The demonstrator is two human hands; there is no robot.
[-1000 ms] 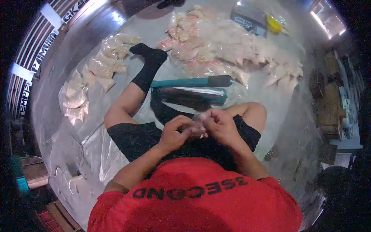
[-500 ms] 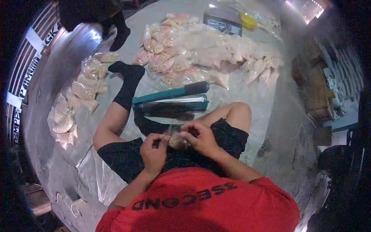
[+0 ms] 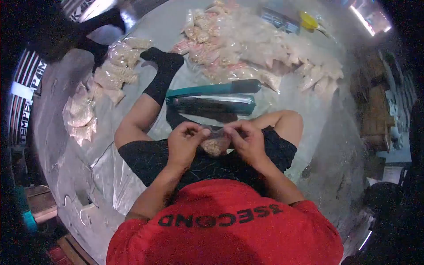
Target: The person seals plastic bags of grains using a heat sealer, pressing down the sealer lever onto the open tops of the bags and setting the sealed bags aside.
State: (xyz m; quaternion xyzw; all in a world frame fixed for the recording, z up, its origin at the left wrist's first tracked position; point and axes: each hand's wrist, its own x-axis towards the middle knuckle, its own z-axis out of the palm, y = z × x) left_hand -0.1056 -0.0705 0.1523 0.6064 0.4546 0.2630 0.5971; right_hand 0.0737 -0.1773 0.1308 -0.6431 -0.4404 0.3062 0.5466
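A small clear plastic bag (image 3: 215,146) with pale, grainy contents hangs between my two hands, above my lap. My left hand (image 3: 185,142) pinches one upper corner of it between thumb and fingers. The opposite upper corner is pinched by my right hand (image 3: 246,139). The bag's top edge is stretched between them, and its filled part sags below. Just beyond my hands lies a teal and black impulse sealer (image 3: 212,99), with a long handle along its top. Neither hand touches the sealer.
Many filled bags (image 3: 247,48) are heaped on the plastic sheet ahead. Another row of filled bags (image 3: 110,77) lies at the left. A dark box (image 3: 280,20) and something yellow (image 3: 308,20) are at the back. Someone in dark clothing (image 3: 66,31) is at the upper left.
My hands have moved apart and now stretch the bag's top edge between them. The view has shifted, and the other person's legs at the upper left have moved.
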